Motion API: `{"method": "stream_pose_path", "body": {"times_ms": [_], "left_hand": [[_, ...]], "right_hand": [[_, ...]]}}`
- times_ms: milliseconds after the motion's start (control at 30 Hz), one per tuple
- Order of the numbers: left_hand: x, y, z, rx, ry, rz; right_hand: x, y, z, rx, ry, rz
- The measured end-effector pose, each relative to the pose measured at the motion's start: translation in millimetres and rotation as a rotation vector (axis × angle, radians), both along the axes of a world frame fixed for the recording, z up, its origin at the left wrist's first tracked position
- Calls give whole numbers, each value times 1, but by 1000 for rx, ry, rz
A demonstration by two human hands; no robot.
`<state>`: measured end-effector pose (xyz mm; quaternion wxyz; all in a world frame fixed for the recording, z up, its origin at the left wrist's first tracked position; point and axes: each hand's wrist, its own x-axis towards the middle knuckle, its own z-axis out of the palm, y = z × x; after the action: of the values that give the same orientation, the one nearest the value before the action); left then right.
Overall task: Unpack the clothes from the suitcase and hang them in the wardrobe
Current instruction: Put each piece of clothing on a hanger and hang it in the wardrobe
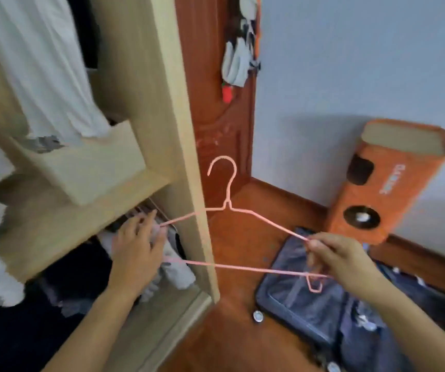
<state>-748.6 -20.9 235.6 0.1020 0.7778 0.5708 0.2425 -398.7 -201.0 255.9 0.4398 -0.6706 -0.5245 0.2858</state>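
Pink hanger [229, 208] spans L–R btwn hands: left hand [135, 248] grips its left end, right hand [342, 260] pinches right end; suitcase [309, 299] below right.

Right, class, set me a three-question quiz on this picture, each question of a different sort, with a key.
1. True or false: the pink hanger already carries a garment.
2. Which hand pinches the hanger's end above the suitcase? A left hand B right hand C neither
3. Fill in: the orange box leans against the ____.

Key: 1 false, it is bare. 2 B. 3 wall.
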Motion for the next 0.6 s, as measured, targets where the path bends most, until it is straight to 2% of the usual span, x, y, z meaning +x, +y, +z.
{"method": "stream_pose_path", "body": {"times_ms": [67, 167, 200, 300, 333, 400, 467, 533, 600], "left_hand": [[59, -26, -37, -286, -13, -152], [160, -79, -80, -607, -54, -350], [194, -99, -97, -687, -72, -412], [293, -156, -133, -848, -4, -602], [323, -174, -142, -887, 28, -665], [382, -206, -153, -933, 82, -781], [435, -227, -166, -956, 120, -856], [480, -241, -184, -993, 146, -874], [515, -250, -204, -999, 174, -914]], "right_hand": [[74, -69, -36, -159, 43, -71], [172, -165, -84, -435, 78, -165], [203, -195, -104, -517, 54, -166], [261, -265, -144, -857, -197, -76], [274, -282, -152, -898, -190, -118], [291, -296, -156, -849, -10, -199], [309, -294, -163, -716, 235, -369], [333, -294, -187, -621, 346, -593], [358, -295, -217, -572, 378, -789]]}}
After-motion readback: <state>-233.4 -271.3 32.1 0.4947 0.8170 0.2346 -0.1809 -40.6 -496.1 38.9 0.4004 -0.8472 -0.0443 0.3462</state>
